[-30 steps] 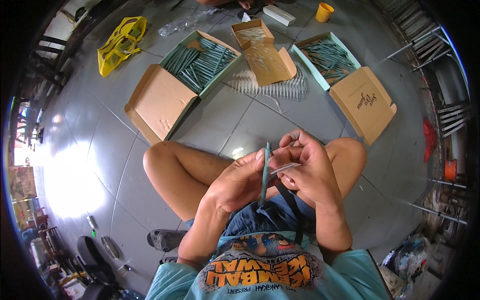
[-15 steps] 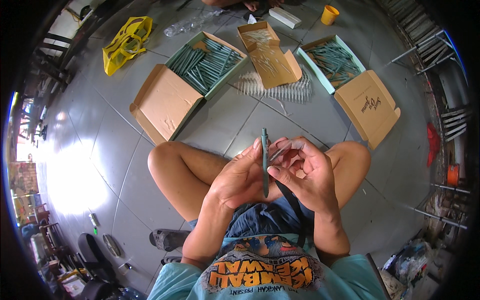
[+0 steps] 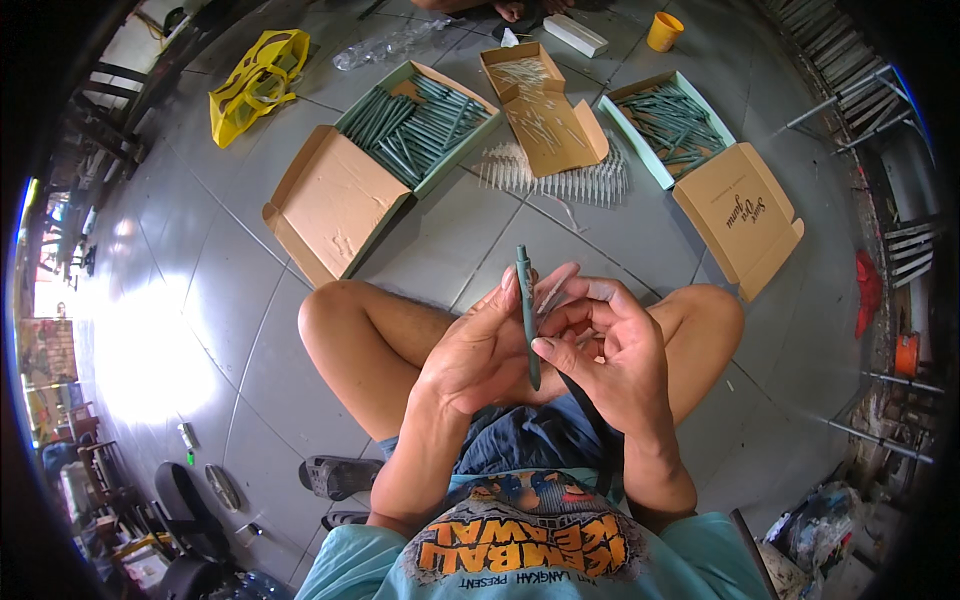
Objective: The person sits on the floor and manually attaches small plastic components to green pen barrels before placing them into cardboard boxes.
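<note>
A grey-green click pen [image 3: 528,325] stands nearly upright between my hands, its button end up. My left hand [image 3: 462,352] grips it, thumb along its upper barrel and fingers behind. My right hand [image 3: 625,345] is curled beside it, with a thin clear plastic sleeve [image 3: 553,294] between its fingers; the right thumb tip is at the pen's lower barrel. The sleeve's far end is hidden by my fingers. Ahead lie many similar pens [image 3: 400,135] in a box on the left and more pens [image 3: 668,125] in a box on the right.
Between the pen boxes sits a brown carton [image 3: 548,152] holding thin clear pieces, with a row of clear sleeves [image 3: 590,185] on the tiles before it. Farther off are a yellow bag [image 3: 250,95], crumpled clear plastic [image 3: 385,48], a white box [image 3: 576,36] and an orange cup [image 3: 663,32].
The pen's top has tilted slightly to the left, and the clear sleeve stands a little steeper beside it. Both hands keep their holds; the view has shifted slightly.
</note>
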Available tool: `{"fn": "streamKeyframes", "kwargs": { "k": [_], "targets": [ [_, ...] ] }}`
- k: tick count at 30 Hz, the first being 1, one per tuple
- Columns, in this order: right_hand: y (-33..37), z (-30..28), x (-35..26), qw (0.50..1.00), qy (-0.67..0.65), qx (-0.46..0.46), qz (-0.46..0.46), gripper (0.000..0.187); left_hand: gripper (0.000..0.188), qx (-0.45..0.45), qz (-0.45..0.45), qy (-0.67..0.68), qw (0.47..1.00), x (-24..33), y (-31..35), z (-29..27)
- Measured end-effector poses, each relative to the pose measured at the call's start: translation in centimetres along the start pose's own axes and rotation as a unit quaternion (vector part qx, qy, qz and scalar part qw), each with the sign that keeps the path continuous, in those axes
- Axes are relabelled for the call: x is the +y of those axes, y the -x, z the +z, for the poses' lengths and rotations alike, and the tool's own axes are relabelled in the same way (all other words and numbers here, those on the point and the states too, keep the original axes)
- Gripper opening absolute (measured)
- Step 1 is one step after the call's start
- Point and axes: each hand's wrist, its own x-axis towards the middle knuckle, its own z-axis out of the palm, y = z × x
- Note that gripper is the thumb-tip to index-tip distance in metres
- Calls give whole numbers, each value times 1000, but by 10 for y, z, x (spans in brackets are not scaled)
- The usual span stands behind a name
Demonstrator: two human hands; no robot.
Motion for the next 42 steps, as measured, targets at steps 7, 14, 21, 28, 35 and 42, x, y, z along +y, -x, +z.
{"fn": "streamKeyframes", "kwargs": {
  "k": [7, 14, 21, 28, 35, 42],
  "targets": [
    [1, 3, 1, 1000, 3, 0, -9, 38, 44, -11, 12, -28, 999, 3, 1, 4],
    [-6, -12, 1, 997, 28, -46, -50, 37, 43, 26, 48, -29, 998, 2, 5, 6],
    [-14, -12, -3, 995, 42, -66, -64, 38, 38, -18, 35, -47, 998, 3, 3, -3],
    [-20, -29, -3, 973, -179, -141, 22, 28, 35, 0, 29, -17, 999, 3, 5, -7],
    [-22, -27, -3, 988, -50, -131, -70, 29, 34, -22, 54, -75, 995, 8, 5, 3],
    [-25, -17, 0, 980, 122, -69, -142, 25, 35, 17, 23, -125, 992, 8, 6, -9]
  ]
}}
